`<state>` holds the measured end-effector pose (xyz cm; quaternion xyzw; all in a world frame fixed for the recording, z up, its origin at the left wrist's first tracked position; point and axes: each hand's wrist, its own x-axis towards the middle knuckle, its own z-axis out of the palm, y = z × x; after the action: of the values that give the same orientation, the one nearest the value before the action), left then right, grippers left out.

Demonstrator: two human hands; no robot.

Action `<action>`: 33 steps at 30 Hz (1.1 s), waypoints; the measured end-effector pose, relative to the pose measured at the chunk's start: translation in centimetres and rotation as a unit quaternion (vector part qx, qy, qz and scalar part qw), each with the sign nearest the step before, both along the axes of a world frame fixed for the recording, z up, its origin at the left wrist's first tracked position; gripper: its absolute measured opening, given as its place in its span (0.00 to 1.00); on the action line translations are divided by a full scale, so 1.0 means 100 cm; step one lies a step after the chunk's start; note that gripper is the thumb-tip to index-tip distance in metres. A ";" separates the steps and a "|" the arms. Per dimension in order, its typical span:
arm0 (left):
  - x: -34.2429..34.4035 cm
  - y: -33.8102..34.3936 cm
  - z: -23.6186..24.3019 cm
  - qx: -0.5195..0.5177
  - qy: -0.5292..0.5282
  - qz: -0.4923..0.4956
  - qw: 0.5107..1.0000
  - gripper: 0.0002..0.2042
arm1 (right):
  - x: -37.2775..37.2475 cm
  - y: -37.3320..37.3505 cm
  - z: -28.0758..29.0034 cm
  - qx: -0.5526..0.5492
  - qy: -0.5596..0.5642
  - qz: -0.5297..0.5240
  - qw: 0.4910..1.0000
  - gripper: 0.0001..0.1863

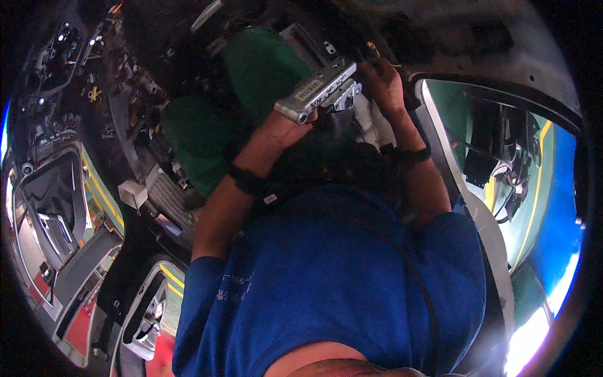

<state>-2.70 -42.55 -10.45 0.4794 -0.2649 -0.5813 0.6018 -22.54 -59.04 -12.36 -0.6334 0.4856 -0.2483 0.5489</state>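
Note:
My left hand (289, 129) is wrapped under a long silver metal bar (314, 91) with a hinged bracket (345, 97) along its side, held at a slant across my view. To its right, my right hand (384, 85) is raised at the dark interior edge beside a small yellowish piece with a thin wire (372, 49), its fingers curled and partly in shadow. I cannot make out what, if anything, is between them. Below the bar are green-covered pads (257, 63) that look like seats.
I am inside a stripped vehicle cabin. Exposed fittings and wiring (116, 94) line the left, with door openings (53, 207) showing a yellow-lined floor. A door opening frame (433, 119) is close by my right arm. A pale box-like piece (132, 195) sits at lower left.

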 end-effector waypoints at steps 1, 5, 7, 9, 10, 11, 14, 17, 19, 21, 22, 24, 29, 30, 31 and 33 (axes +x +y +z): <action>0.003 0.003 0.007 0.052 -0.003 -0.032 0.998 0.22 | -0.005 0.008 0.012 0.098 -0.078 -0.030 0.992 0.14; 0.005 -0.005 0.037 0.060 0.270 -0.060 0.959 0.33 | -0.020 0.014 0.055 0.244 -0.173 -0.050 0.953 0.10; 0.000 -0.014 0.049 0.049 0.304 -0.085 0.948 0.39 | -0.022 0.012 0.074 0.261 -0.201 0.027 0.944 0.11; -0.004 -0.018 0.058 0.018 0.340 -0.091 0.936 0.39 | -0.024 0.015 0.092 0.244 -0.168 0.100 0.950 0.13; -0.005 -0.019 0.060 0.043 0.319 -0.084 0.943 0.39 | -0.025 0.015 0.100 0.192 -0.129 0.133 0.964 0.16; -0.006 -0.023 0.060 0.045 0.300 -0.084 0.949 0.38 | -0.027 0.016 0.107 0.145 -0.092 0.173 0.970 0.20; -0.003 -0.030 0.057 -0.012 0.323 -0.133 0.937 0.34 | -0.027 0.029 0.114 0.108 -0.077 0.196 0.972 0.33; -0.004 -0.040 0.049 -0.045 0.371 -0.161 0.913 0.26 | -0.027 0.035 0.105 0.034 -0.034 0.212 0.976 0.52; -0.012 -0.044 0.043 -0.085 0.281 -0.121 0.948 0.25 | -0.029 0.035 0.098 0.024 -0.036 0.211 0.977 0.56; -0.018 -0.050 0.040 0.011 0.226 -0.085 0.970 0.25 | -0.031 0.035 0.091 0.014 0.012 0.215 0.976 0.65; -0.020 -0.053 0.039 0.069 0.199 -0.063 0.976 0.25 | -0.030 0.035 0.088 0.021 0.017 0.208 0.978 0.66; -0.023 -0.061 0.037 0.093 0.169 -0.063 0.979 0.25 | -0.025 0.033 0.082 0.038 0.002 0.187 0.982 0.65; -0.021 -0.087 0.038 0.148 0.040 -0.108 0.982 0.32 | -0.015 0.024 0.069 0.128 -0.133 0.120 0.975 0.56; -0.020 -0.093 0.039 0.144 0.018 -0.123 0.982 0.33 | -0.016 0.021 0.066 0.173 -0.142 0.095 0.970 0.53; -0.019 -0.098 0.040 0.141 -0.008 -0.135 0.981 0.35 | -0.018 0.017 0.064 0.208 -0.162 0.075 0.962 0.50; -0.022 -0.107 0.040 0.124 0.002 -0.138 0.983 0.35 | -0.024 0.008 0.059 0.257 -0.190 0.055 0.946 0.45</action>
<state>-4.95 -53.23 -6.44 0.5076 -0.2537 -0.6882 0.4521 -24.92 -58.25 -6.50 -0.4379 0.3842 -0.2001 0.7878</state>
